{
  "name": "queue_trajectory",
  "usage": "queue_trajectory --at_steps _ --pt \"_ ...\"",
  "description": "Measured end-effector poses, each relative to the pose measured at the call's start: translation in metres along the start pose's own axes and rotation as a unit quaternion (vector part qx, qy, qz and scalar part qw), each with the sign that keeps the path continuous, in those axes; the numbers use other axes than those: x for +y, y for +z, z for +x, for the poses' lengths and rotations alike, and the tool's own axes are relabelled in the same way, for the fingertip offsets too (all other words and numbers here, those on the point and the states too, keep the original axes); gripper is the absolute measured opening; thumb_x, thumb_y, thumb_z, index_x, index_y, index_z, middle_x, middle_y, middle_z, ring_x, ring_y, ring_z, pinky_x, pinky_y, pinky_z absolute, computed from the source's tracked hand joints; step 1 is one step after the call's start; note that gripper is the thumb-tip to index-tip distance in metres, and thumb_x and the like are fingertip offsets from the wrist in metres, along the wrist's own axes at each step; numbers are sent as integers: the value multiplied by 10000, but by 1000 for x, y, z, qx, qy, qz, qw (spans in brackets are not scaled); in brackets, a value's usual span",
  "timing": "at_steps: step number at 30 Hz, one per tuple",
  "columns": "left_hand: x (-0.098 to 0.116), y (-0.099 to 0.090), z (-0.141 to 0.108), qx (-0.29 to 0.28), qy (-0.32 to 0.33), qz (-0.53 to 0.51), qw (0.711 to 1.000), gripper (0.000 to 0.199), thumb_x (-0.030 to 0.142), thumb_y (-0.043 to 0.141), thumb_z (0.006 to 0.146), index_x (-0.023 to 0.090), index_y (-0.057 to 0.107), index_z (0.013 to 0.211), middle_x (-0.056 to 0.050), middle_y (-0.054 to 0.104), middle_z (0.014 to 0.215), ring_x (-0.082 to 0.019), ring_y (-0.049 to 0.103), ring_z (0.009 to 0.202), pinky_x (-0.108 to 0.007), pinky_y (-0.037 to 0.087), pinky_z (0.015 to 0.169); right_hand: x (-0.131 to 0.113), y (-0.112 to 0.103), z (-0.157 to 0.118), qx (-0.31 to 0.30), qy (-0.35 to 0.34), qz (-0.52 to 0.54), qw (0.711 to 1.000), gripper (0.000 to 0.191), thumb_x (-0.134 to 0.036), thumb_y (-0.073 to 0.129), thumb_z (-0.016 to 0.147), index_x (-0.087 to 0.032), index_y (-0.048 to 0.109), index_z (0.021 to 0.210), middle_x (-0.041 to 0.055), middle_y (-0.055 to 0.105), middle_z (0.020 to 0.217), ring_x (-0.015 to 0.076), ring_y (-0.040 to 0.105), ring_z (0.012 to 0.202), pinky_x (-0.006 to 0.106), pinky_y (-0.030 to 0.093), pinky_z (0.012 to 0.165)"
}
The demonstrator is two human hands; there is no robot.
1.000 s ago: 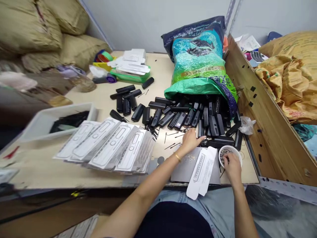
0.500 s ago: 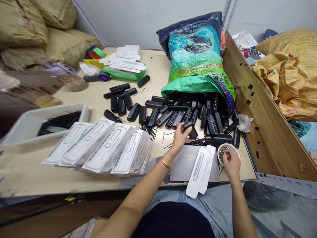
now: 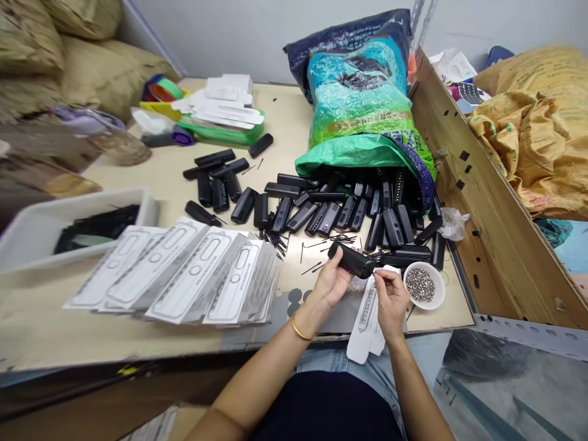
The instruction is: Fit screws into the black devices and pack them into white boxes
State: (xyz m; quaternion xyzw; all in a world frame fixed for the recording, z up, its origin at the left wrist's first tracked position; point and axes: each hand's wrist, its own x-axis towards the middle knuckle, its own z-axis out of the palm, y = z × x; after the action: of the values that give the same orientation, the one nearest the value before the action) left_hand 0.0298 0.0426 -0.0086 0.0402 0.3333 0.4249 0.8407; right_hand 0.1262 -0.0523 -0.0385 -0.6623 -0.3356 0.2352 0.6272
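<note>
A black oblong case [image 3: 351,260] is in my left hand [image 3: 331,283], held above the table edge. At the case's right end, my right hand [image 3: 390,298] has its fingers pinched together; whatever sits between them is too small to make out. Just right of that hand stands a white bowl [image 3: 438,300] of small metal pieces. Beneath my hands lie white printed cartons [image 3: 362,334], partly hidden. Thin black sticks [image 3: 340,239] are scattered behind the held case, and many similar black cases [image 3: 328,218] lie beyond them, at the mouth of a large colourful bag [image 3: 361,116].
Several printed white sleeves [image 3: 184,275] stand in a leaning row on the left, beside a white tray [image 3: 149,211] with dark items. A green tray [image 3: 248,136] bears white cartons at the back. A wooden board [image 3: 496,202] borders the table's right side.
My left hand has brought the black case nearer to me and turned it sideways. My right hand has left the bowl and moved left to the case's end.
</note>
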Motion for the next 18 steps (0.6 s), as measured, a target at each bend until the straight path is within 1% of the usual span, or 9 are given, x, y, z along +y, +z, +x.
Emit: queue_trajectory --at_steps 2,5,8,11,14,18 --pt "-1 2 -2 4 2 -3 1000 176 186 474 914 70 599 958 -120 688 915 -203 640 987 -380 450 1003 -2 0 0 -3 -57 -49 997 112 -267 567 851 -177 628 881 37 643 837 165 608 812 322 487 755" --pt "-1 4 -6 17 17 -1 1000 165 176 501 900 85 593 1003 -118 689 963 -208 635 1008 -394 451 1002 -6 0 2 -1 -134 -116 984 92 -219 523 875 -184 607 860 34 635 818 161 604 802 315 484 745" --pt "-2 4 -8 22 15 4 1000 174 175 501 900 88 590 1021 -115 689 977 -209 634 1014 -394 454 1000 -8 2 3 9 -175 -131 976 89 -182 504 879 -189 586 846 30 618 801 156 597 788 311 480 730" --pt "-3 3 -10 16 -9 5 1000 167 176 495 903 85 597 999 -112 691 957 -211 630 1026 -378 451 1003 -8 6 3 34 -176 -101 979 88 -180 500 876 -189 580 838 30 601 803 164 585 805 328 474 746" --pt "-6 2 -10 10 -22 4 1000 176 194 486 910 93 600 997 -106 694 937 -207 634 1015 -374 457 994 -9 10 4 56 -143 -59 986 106 -204 498 876 -190 584 816 29 590 804 168 573 815 339 465 764" --pt "-10 1 -10 18 -27 -3 999 226 218 451 929 96 579 1069 -89 700 877 -184 657 932 -366 473 975 -10 13 4 69 -97 -19 993 114 -231 508 871 -186 581 796 31 579 808 164 567 810 329 461 760"
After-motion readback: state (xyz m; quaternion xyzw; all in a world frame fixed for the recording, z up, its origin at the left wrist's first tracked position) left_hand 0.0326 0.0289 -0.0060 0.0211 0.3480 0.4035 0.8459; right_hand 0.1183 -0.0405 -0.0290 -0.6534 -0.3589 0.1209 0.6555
